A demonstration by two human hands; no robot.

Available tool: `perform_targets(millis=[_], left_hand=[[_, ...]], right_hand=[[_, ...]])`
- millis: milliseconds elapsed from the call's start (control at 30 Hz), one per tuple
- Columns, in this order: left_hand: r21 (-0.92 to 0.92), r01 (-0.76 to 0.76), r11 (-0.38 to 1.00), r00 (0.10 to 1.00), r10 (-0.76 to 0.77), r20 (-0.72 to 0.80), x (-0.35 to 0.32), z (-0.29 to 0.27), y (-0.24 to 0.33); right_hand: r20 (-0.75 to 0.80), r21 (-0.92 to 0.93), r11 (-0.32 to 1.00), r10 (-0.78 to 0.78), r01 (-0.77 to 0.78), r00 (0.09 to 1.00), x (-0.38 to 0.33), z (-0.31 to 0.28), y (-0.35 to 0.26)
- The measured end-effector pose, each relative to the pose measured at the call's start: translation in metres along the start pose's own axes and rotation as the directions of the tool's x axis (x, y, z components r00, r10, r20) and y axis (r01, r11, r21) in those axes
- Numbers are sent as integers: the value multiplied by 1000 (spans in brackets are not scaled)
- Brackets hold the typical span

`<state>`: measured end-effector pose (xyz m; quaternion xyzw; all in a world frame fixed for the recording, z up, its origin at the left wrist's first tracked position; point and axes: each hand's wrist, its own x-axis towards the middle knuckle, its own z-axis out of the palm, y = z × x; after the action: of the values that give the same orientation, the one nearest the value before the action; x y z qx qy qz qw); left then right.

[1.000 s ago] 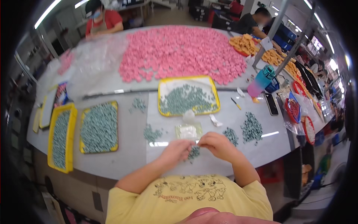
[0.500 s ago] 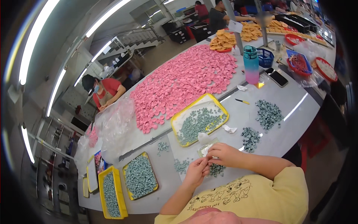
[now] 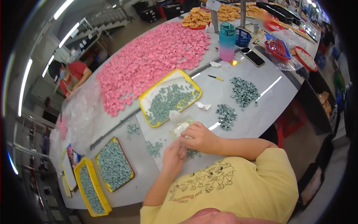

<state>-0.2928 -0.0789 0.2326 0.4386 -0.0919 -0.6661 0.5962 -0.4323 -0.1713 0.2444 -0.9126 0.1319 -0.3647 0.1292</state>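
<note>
At the far left, two yellow trays (image 3: 90, 186) (image 3: 113, 164) filled with small grey-green pieces sit close to the near edge of the bench (image 3: 261, 115). Risk: a knock from an elbow could push the outer tray off the edge, because it lies nearly flush with it.

The left hand (image 3: 173, 156) rests on the bench with its fingers curled inward. What they hold, if anything, cannot be told; the fingertips are hidden against the other hand. A small scatter of loose grey-green pieces (image 3: 153, 148) lies just beside this hand. Risk: a sweep of the wrist could spread them toward the edge.

The right hand (image 3: 199, 137) is loosely curled with its fingers touching a small clear bag (image 3: 181, 127) that lies on the bench just beyond both hands. Whether the bag is pinched or only touched cannot be told. Risk: the bag is thin and limp; if its mouth sags, pieces could spill beside it and mix with the loose ones.

Behind the bag lies a third yellow tray (image 3: 169, 98), partly filled. Beyond it, a broad field of pink pieces (image 3: 153, 61) covers the bench; stray grey-green pieces could be lost among them.

To the right lie two further heaps of grey-green pieces (image 3: 226, 116) (image 3: 244, 91). These are unconfined and could merge or roll. A tall bottle (image 3: 227, 41) standing farther back could tip if the bench is jolted.
</note>
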Motion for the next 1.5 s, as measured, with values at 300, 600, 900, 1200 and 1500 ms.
perform_targets(millis=[300, 600, 900, 1200, 1500], left_hand=[[32, 24, 999, 998, -25, 51, 26, -112, 32], [-102, -19, 995, 1000, 18, -4, 27, -167, 55], [-95, -65, 993, 997, 62, -36, 23, -201, 60], [-135, -62, 989, 998, 61, -10, 12, -225, 74], [-66, -159, 985, 987, 158, -22, 8, -257, 76]], right_hand=[[106, 94, 996, -9, -2, 994, 29, 106, -1], [136, -101, 988, -102, 116, 985, 56, 146, 6], [249, -267, 907, -262, 326, 932, 68, 182, -3], [258, -223, 927, -244, 303, 935, 78, 205, -19], [273, -309, 896, -237, 319, 932, 80, 232, -37]])
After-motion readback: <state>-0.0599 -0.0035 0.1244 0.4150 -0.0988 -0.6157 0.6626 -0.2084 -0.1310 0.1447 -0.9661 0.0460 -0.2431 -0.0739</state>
